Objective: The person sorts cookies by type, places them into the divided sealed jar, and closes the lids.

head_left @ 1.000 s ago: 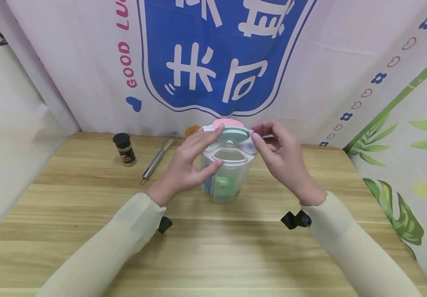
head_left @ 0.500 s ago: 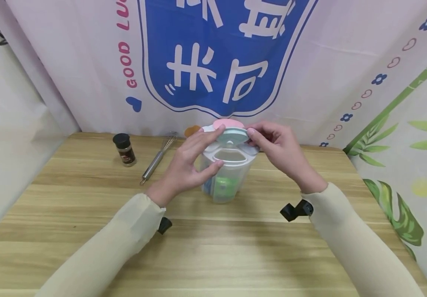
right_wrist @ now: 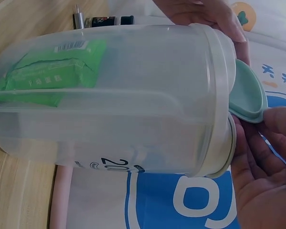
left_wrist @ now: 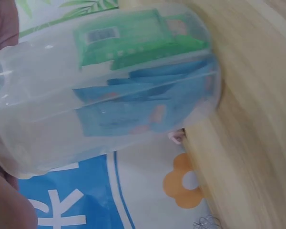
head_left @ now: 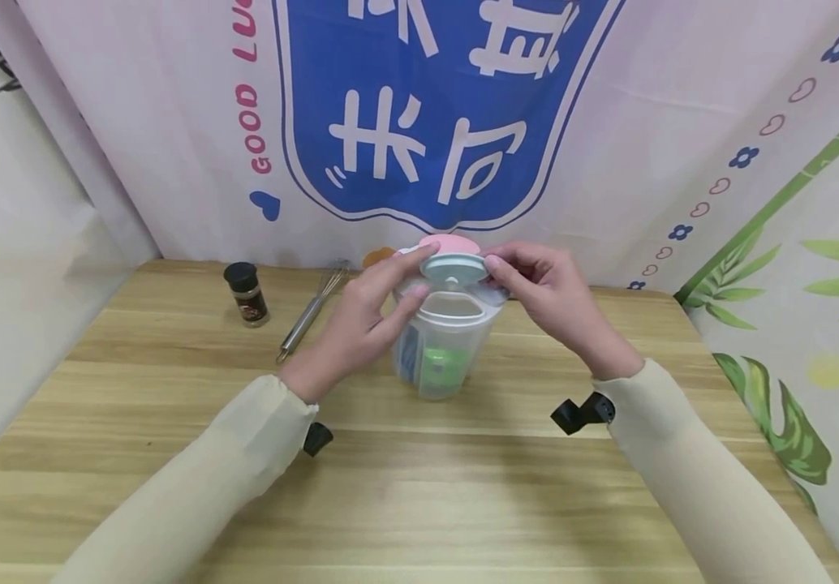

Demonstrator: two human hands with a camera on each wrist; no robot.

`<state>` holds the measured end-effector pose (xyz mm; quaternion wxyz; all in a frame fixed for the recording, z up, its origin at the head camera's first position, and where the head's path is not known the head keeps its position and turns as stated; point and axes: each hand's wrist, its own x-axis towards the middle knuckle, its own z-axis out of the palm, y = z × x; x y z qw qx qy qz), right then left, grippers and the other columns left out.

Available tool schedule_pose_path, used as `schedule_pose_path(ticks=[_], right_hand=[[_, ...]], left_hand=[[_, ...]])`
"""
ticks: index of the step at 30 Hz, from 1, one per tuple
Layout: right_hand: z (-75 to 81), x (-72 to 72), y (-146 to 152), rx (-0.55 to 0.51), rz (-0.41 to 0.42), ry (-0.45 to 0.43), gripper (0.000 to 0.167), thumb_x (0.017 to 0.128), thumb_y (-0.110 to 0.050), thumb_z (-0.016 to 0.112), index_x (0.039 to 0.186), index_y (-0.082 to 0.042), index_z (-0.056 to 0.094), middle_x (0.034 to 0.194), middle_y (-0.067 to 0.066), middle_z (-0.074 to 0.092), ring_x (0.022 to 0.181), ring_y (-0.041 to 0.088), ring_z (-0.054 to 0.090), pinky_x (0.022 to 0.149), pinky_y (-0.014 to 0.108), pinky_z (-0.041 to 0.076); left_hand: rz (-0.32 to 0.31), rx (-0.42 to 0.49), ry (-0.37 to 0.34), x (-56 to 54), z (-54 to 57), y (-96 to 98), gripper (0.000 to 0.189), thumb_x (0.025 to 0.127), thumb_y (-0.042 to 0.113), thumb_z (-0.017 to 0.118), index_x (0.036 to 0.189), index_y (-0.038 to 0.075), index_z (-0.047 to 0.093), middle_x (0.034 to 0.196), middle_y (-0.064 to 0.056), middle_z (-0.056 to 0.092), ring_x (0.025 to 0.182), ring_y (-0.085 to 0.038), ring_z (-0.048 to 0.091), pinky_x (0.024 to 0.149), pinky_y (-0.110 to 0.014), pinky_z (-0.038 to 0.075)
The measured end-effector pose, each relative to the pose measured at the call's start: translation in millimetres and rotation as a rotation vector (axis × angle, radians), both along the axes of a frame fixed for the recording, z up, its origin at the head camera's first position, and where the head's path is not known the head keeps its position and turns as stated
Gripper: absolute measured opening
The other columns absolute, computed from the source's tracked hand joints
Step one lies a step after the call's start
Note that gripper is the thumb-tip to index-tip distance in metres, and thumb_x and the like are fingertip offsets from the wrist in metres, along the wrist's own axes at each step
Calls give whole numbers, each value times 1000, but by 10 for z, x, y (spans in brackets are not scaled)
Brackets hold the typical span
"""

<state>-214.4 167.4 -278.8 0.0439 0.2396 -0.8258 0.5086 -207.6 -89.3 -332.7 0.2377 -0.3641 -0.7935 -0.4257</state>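
A clear divided food storage container (head_left: 456, 341) stands upright on the table, with several flip lids on top. Its mint-green lid (head_left: 453, 268) is raised above the near opening. My right hand (head_left: 551, 296) pinches that lid's right edge between thumb and fingers. My left hand (head_left: 361, 320) rests on the left of the container's top, fingers mostly straight, the index fingertip close to the mint lid. Behind it is a pink lid (head_left: 450, 242). Through the wall show a green packet (right_wrist: 52, 71) and, in the left wrist view, several blue packets (left_wrist: 148, 98).
On the wooden table (head_left: 390, 503), a black-capped seasoning jar (head_left: 247, 296) stands at the back left. A metal whisk (head_left: 310, 316) lies between the jar and the container. A printed cloth (head_left: 193, 162) hangs along the back edge, close behind the container.
My right hand has come in and taken the mint lid's edge, which tilts slightly nearer. My left thumb has shifted back from the near rim.
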Motion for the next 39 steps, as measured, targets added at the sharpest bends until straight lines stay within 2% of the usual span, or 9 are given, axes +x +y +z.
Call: schedule_pose_path(ticks=[4,7,9,13,21,24,27,31,39], right_hand=[[-5,4,0,2,8,14,24,106,-16,63,119,1,74,105,18,76,82,12,67,76,19,62],[-12,1,3,-4,10,20,24,106,-15,63,119,2,74,105,18,76,82,12,67,76,19,62],[-17,-3,8,-9,13,20,24,105,-15,63,119,2,74,105,18,76,82,12,67,76,19,62],[-22,-9,18,-9,21,18,24,105,-14,63,119,2,74,106,19,76,83,12,68,77,19,63],[-14,-17,53,8,62,6,24,106,-13,62,122,2,74,111,20,76,85,12,69,80,21,63],[-7,-23,66,32,78,10,25,106,-13,62,123,0,74,114,18,77,87,12,70,81,20,63],[1,-17,77,62,90,25,25,106,-14,62,123,0,74,114,18,78,87,12,70,82,20,62],[2,15,88,89,102,65,24,106,-12,62,122,-1,75,113,17,79,89,11,71,84,20,63],[-13,67,103,101,137,127,20,101,-5,67,118,-2,78,118,15,79,108,13,77,94,23,62]], left_hand=[[30,1,-66,14,91,18,34,108,17,55,139,5,63,118,-10,76,105,-21,68,99,-39,58],[55,19,-110,7,159,38,28,109,17,54,128,3,70,107,-10,77,92,-20,65,86,-37,57],[68,36,-145,8,195,49,28,109,17,55,123,2,73,101,-11,77,87,-21,62,80,-35,54],[86,59,-208,17,233,66,28,108,18,57,123,2,75,103,-13,78,87,-21,63,78,-32,53],[100,76,-194,3,225,84,26,106,18,63,119,1,77,97,-13,79,75,-19,56,68,-25,48],[97,68,-192,9,237,74,25,106,18,63,118,1,78,100,-13,80,77,-20,58,70,-27,51],[81,65,-190,10,235,61,24,105,17,63,117,2,78,106,-14,81,88,-22,70,91,-33,60],[47,65,-186,0,217,45,23,105,16,63,119,3,78,116,-13,80,112,-25,75,121,-41,48],[-5,14,-174,-1,192,-16,25,104,16,66,124,6,77,128,-10,76,131,-25,68,127,-34,39]])
